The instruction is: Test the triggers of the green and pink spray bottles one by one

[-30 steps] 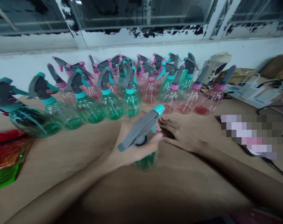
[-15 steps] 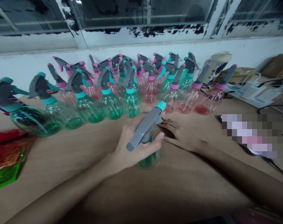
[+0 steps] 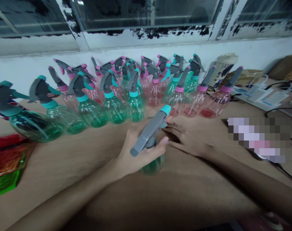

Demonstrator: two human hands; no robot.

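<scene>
In the head view, a white wall with flaking-paint windows backs a wood-toned table. Dead centre is a green spray bottle, its nozzle aimed at about 1 o'clock. The left hand is closed round its neck, thumb on the near side; whether the base touches the table I cannot tell. At 3 o'clock from it the right hand lies on the table, fingers loosely spread, their tips near the trigger (contact there is hard to judge). More green bottles line up from 9 to 12 o'clock, pink bottles from 12 to 2, with mixed ones crowded behind. A tumbler stands near 2 o'clock, white plugs between 2 and 3, a pixelated device farther out at 3, and a red-and-green packet just below 9.
</scene>
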